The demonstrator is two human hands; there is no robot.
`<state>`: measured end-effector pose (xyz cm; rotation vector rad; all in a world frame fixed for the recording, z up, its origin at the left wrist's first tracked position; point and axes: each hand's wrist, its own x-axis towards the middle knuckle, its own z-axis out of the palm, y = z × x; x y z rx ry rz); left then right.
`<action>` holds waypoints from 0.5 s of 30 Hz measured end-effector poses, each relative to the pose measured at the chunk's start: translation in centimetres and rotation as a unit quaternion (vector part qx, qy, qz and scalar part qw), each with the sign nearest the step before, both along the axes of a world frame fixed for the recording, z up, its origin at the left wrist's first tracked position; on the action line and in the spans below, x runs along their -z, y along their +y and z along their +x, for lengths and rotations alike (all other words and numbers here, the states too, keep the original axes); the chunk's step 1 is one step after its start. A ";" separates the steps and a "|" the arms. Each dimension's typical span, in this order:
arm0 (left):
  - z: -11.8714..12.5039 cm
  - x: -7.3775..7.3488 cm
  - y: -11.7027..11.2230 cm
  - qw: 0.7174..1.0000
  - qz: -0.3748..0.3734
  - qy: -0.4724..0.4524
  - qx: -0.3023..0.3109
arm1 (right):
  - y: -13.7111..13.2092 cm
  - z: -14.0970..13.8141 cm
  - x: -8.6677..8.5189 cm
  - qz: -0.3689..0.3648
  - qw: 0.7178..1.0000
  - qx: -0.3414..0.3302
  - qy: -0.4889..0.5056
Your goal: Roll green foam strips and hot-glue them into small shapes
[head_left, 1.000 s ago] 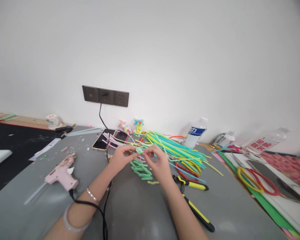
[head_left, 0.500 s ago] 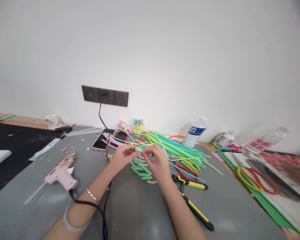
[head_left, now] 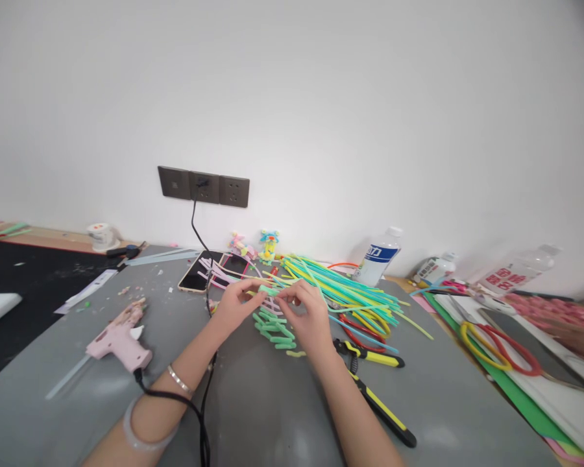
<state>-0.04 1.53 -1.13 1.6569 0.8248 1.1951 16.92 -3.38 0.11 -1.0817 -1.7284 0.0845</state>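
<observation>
Between my fingertips is a short green pipe cleaner piece (head_left: pixel 268 291), held at both ends. My left hand (head_left: pixel 238 305) pinches its left end. With thumb and forefinger, my right hand (head_left: pixel 305 311) grips the other end. Just below lie several cut green pipe cleaner pieces (head_left: pixel 274 329) on the grey table (head_left: pixel 267 402). Behind my right hand spreads a bundle of long green, yellow and blue pipe cleaners (head_left: pixel 340 285). Lilac pipe cleaners (head_left: pixel 211 271) lie beyond my left hand.
A pink glue gun (head_left: pixel 119 340) lies left, its black cable (head_left: pixel 203 408) running under my left forearm. Yellow-black pliers (head_left: pixel 374 389) lie right. Small figures (head_left: pixel 269 246), phones (head_left: pixel 199 269) and a bottle (head_left: pixel 379 256) are at the back. Scissors (head_left: pixel 501 347) rest at far right.
The green piece between my fingers now looks straighter and longer than before, its shape less bunched. Both hands stay in nearly the same place.
</observation>
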 end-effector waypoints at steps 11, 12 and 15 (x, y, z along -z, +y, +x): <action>-0.2 -0.2 -0.3 1.000 -0.011 -0.014 0.019 | 0.7 1.1 0.3 -0.079 0.993 -0.061 0.068; -0.2 -0.2 -0.3 1.000 -0.011 -0.013 0.022 | 0.7 1.1 0.2 -0.082 0.992 -0.071 0.066; -0.2 -0.2 -0.3 1.000 -0.011 -0.008 0.025 | 0.7 1.1 0.1 -0.081 0.991 -0.086 0.067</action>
